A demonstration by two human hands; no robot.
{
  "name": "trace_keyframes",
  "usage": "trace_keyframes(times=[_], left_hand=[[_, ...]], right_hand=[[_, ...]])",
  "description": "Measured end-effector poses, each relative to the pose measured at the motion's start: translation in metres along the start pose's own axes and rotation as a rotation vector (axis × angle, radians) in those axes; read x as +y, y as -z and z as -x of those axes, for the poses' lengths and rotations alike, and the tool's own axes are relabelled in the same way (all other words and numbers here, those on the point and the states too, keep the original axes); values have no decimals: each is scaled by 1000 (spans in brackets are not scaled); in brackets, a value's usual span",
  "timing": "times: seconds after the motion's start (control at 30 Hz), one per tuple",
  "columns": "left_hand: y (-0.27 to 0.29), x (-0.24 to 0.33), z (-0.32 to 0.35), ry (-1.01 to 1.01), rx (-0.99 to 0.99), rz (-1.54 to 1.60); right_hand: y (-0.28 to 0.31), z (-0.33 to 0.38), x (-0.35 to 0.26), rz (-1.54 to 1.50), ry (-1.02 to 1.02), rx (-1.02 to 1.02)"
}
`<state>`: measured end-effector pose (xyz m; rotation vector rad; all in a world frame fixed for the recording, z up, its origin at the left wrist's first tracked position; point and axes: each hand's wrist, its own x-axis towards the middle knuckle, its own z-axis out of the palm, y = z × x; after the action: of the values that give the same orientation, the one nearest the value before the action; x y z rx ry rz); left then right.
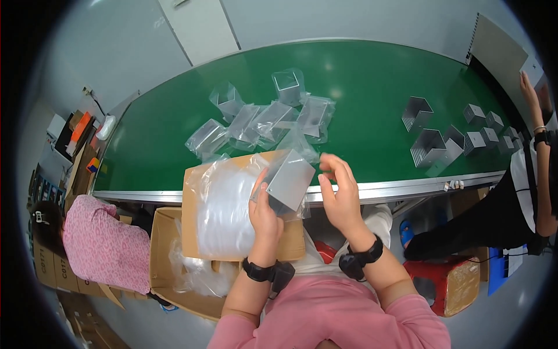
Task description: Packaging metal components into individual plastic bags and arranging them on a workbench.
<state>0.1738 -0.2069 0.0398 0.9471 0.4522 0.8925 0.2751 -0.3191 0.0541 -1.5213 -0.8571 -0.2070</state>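
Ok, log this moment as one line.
left hand: holding grey metal part | right hand: open, beside it | clear plastic bags: on cardboard | bagged parts: on green table

Metal box: plain silver-grey. Desk: solid green, silver edge. Bag stack: milky white. Carton: brown. Wearer's shirt: plain pink. Wrist straps: black. Left co-worker's top: pink, darker mottled spots. Stool: red, tan seat. Slipper: blue.

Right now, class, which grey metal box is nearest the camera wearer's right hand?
The grey metal box gripped in the left hand, close beside the right hand; the boxes on the green table are all farther off.
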Motion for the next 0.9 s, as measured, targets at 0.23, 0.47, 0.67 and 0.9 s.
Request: trace_keyframes(times=[0.23, 0.47, 0.67, 0.9], left_hand=[[-1, 0, 7, 43, -24, 7], [0, -1, 5, 48, -35, 54], [-12, -8, 2, 62, 38, 73], [-23, -9, 7, 2, -25, 70]], right_hand=[[-3, -2, 29, -139, -210, -50], [4, 2, 40, 80, -80, -62], [-2, 20, 17, 125, 4, -35], [2, 18, 17, 107, 112, -20]])
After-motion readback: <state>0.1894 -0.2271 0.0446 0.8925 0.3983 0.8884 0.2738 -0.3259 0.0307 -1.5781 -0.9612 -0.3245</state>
